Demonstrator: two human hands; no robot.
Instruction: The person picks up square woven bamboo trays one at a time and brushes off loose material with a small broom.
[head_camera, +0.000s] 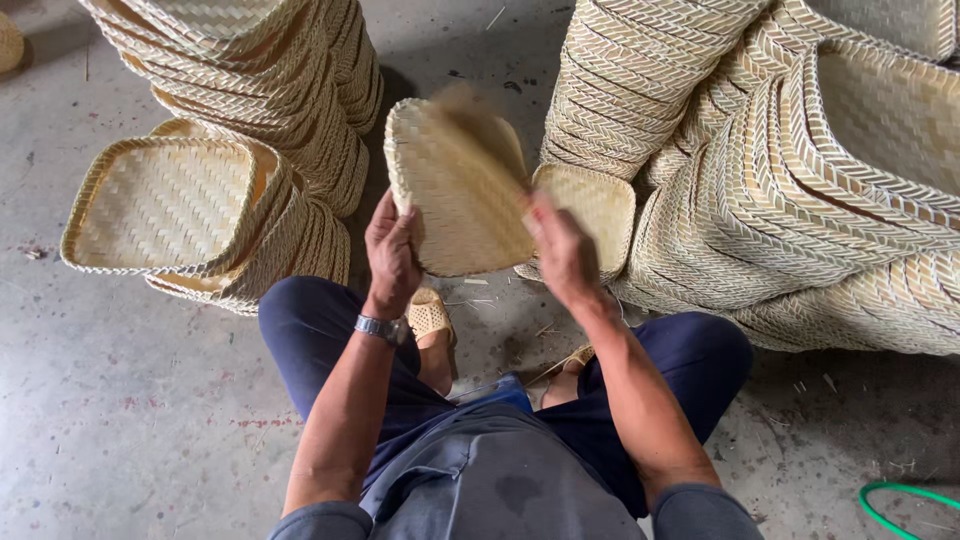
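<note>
A great leaning stack of woven bamboo trays (800, 170) fills the right side, the trays nested on edge and curling across the concrete floor (120, 420). At upper left a second pile of nested trays (270, 90) rises, and below it a shorter stack (190, 215) lies with its topmost tray open side up.

Between the stacks the person sits with knees spread in dark blue trousers (310, 340), holding one woven tray (455, 185) up in front of the chest. It is tilted, its long axis running from upper left down toward lower right, its upper edge blurred. The left hand (392, 255) grips the tray's lower left rim, fingers curled around the edge. The right hand (562, 250) is closed on its right rim, just in front of another small tray (600, 205) that leans against the big stack.

A metal wristwatch (380, 327) sits on the left wrist. A green hose (900, 500) curves at the lower right corner.
</note>
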